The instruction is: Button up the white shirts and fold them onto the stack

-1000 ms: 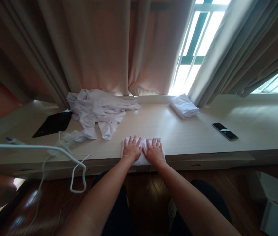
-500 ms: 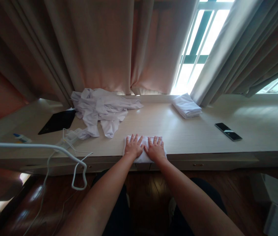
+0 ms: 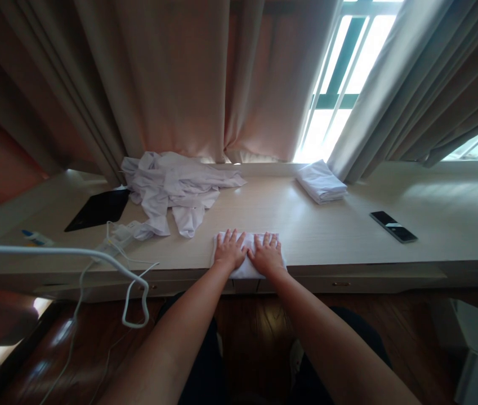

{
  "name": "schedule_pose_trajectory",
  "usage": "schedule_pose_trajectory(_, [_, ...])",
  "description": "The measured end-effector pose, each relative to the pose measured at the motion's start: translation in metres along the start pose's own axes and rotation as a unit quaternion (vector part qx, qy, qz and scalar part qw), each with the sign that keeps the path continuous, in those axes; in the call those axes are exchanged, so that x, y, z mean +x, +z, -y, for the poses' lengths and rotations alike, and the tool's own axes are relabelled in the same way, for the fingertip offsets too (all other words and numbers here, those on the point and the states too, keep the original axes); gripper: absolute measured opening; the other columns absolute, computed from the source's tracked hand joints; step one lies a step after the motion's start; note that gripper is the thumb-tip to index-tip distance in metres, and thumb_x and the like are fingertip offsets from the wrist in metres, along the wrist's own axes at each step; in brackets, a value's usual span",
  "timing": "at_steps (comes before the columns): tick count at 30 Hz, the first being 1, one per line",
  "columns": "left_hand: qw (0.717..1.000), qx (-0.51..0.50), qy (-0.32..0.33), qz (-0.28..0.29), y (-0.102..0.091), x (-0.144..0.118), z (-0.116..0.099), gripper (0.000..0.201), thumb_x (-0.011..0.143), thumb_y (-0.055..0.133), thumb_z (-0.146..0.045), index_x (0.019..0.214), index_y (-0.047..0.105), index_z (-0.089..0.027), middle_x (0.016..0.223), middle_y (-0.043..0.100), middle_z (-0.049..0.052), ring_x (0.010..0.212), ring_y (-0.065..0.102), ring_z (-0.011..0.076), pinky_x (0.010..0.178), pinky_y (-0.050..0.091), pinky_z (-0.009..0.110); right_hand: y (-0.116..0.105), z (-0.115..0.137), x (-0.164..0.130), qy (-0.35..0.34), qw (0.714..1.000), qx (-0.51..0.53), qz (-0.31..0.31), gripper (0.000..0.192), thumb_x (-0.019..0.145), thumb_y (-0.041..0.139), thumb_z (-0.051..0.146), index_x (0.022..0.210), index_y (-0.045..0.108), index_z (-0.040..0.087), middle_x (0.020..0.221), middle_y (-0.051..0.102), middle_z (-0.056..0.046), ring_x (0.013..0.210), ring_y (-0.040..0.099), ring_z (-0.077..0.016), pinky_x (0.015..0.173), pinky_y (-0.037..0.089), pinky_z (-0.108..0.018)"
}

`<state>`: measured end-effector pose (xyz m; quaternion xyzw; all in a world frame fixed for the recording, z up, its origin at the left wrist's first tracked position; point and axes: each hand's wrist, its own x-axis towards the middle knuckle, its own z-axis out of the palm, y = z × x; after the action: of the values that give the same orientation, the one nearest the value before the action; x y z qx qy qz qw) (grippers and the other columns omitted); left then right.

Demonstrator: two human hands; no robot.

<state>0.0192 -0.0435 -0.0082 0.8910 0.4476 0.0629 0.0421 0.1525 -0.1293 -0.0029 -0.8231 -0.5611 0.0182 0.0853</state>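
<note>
A small folded white cloth [image 3: 246, 269] is laid at the near edge of the long pale wooden desk [image 3: 298, 225], directly in front of the person; it is pressed flat from above by both hands. The left hand [image 3: 229, 251] is spread open, palm down, on the cloth's left half; the right hand [image 3: 267, 254] is likewise opened flat, fingers extended, on the right half; the two hands are set side by side, thumbs nearly touching; nothing is gripped by either.

A crumpled heap of white garments [image 3: 175, 188] is seen farther back on the left; a dark flat tablet [image 3: 97, 209] is placed just beside it; a white power strip with its cable [image 3: 118, 239] is found near the desk's front left. A neatly folded white stack [image 3: 321, 181] is set by the window [image 3: 340, 73], well apart from the hands; a black phone [image 3: 393, 226] is laid to the right. Beige curtains [image 3: 171, 79] are hung behind.
</note>
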Motion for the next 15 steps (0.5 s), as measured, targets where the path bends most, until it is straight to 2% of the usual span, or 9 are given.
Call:
schedule_pose_trajectory(8, [1.0,0.002,-0.007,0.006,-0.002,0.0048,-0.0008,0.059,0.095,0.031,-0.051,0.153,0.033,-0.035,0.161,0.031,0.004,0.151,0.016,0.0299,0.12,0.0,0.058,-0.0026,0.0,0.0049,0.002,1.0,-0.001,0.011,0.078,0.093,0.033,0.067,0.155,0.032,0.019,0.161,0.022,-0.023,0.149,0.012,-0.0436,0.112,0.007,-0.063])
schedule_pose_trajectory(15, [1.0,0.003,-0.001,0.0,0.0004,0.0084,0.0007,0.059,0.095,0.032,-0.052,0.152,0.033,-0.036,0.161,0.03,0.002,0.151,0.015,0.0298,0.12,0.0,0.057,0.0004,-0.0004,0.0063,0.003,1.0,0.003,-0.004,0.077,0.093,0.034,0.066,0.154,0.034,0.019,0.161,0.023,-0.023,0.148,0.014,-0.0437,0.112,0.007,-0.063])
